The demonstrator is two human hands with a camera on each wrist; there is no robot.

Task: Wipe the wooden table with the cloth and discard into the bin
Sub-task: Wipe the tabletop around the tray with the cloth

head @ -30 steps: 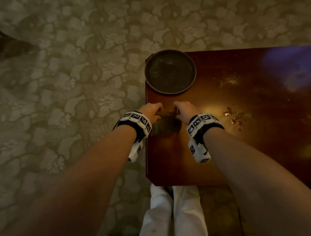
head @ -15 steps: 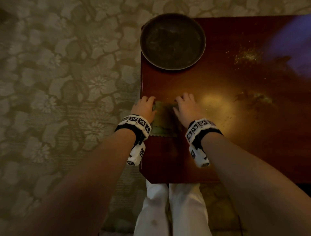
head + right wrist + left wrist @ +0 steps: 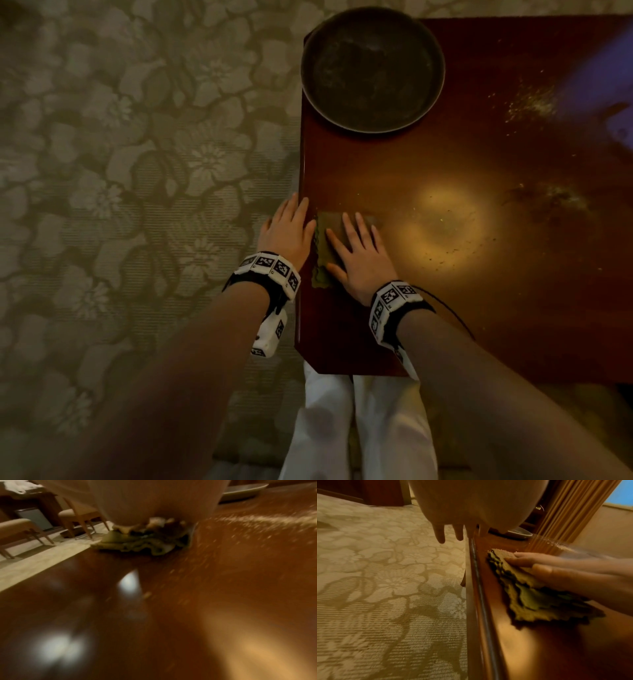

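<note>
Floral carpet [image 3: 120,192] underlies our catalogue. Wooden desk [image 3: 479,308]: polished, crumbs [image 3: 529,102] scattered well beyond our fingertips, rightward. Round dish [image 3: 372,68]: ahead of both hands. Right hand [image 3: 359,260]: fingers straight, slightly spread, pressing the cloth flat. Left hand [image 3: 286,233]: fingers relaxed, over the desk edge. Cloth [image 3: 323,246]: under our right fingers, long axis pointing away.

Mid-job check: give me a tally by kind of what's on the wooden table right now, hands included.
Cloth: 1, folded, under the right hand
Round dark dish: 1
Crumb patches: 2, far one, nearer one
Hands touching the table: 2, left hand at the edge, right hand flat on the cloth
Total: 6
</note>
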